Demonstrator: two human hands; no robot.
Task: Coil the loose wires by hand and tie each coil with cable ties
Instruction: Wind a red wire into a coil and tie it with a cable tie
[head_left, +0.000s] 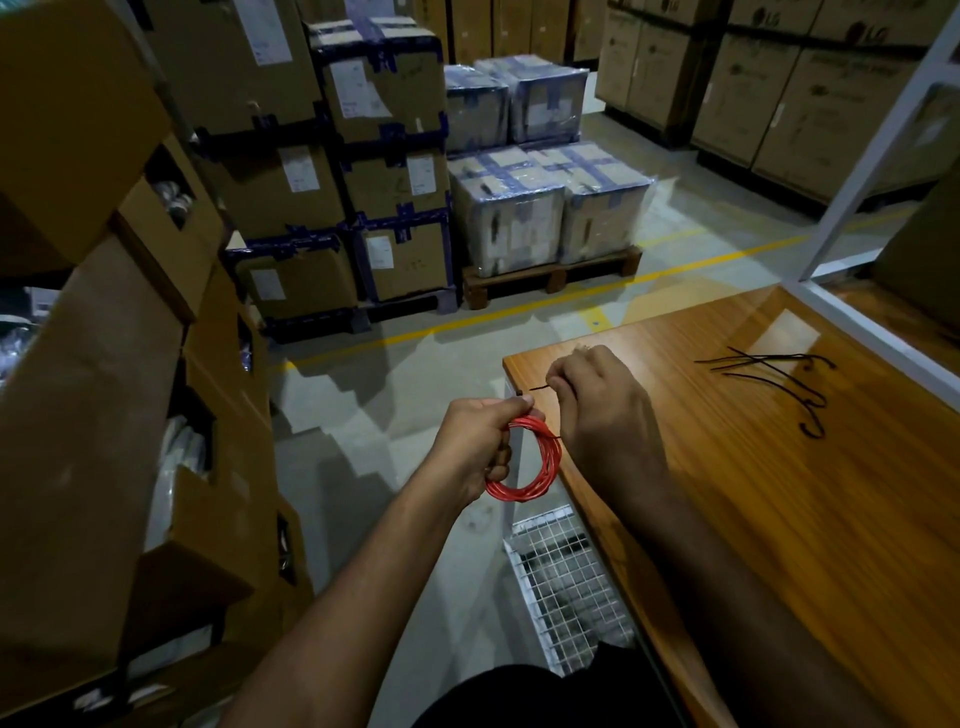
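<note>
A coil of red wire (540, 467) hangs just off the left edge of the wooden table (779, 493). My left hand (478, 441) grips the coil at its top left, thumb pressed on the strands. A thin black cable tie (540, 387) runs from the top of the coil to my right hand (602, 410), which pinches the tie's tail between its fingertips above the table's corner. Several loose black cable ties (769, 371) lie on the table to the right of my hands.
Stacked cardboard boxes (104, 364) stand close on the left. A pallet with wrapped boxes (550, 218) sits across a yellow floor line. A wire mesh basket (566, 577) is below the table's edge. A white frame (872, 171) rises at the table's back right.
</note>
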